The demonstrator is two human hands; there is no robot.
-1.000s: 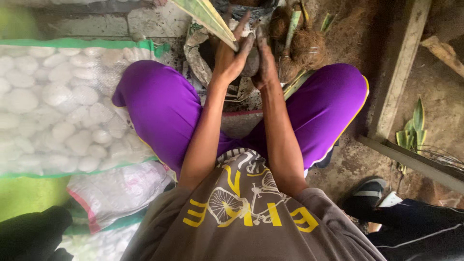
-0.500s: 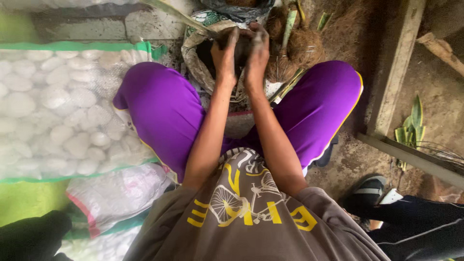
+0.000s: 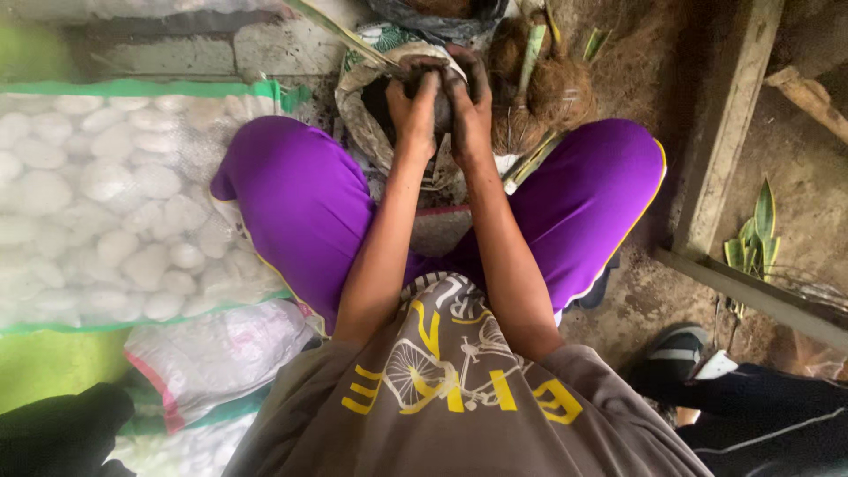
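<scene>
I sit on the ground in purple trousers (image 3: 300, 203) with a dirty, soil-smeared bag (image 3: 362, 115) between my knees. My left hand (image 3: 415, 106) and my right hand (image 3: 470, 102) are both dark with soil and press side by side at the bag's mouth. Their fingers curl around a dark clump of soil (image 3: 424, 66). A long pale green leaf (image 3: 340, 26) slants up and left from the clump. What lies deeper in the bag is hidden by my hands.
Brown fibrous root balls with green shoots (image 3: 539, 88) lie right of the bag. A net sack of white lumps (image 3: 106, 203) and a white woven sack (image 3: 212, 353) are at my left. A wooden frame (image 3: 733, 132), a small plant (image 3: 751, 238) and another person's shoe (image 3: 680, 349) are at the right.
My hands have come closer together and sunk to the bag's mouth. The leaf that stood between them a second ago now leans off to the upper left.
</scene>
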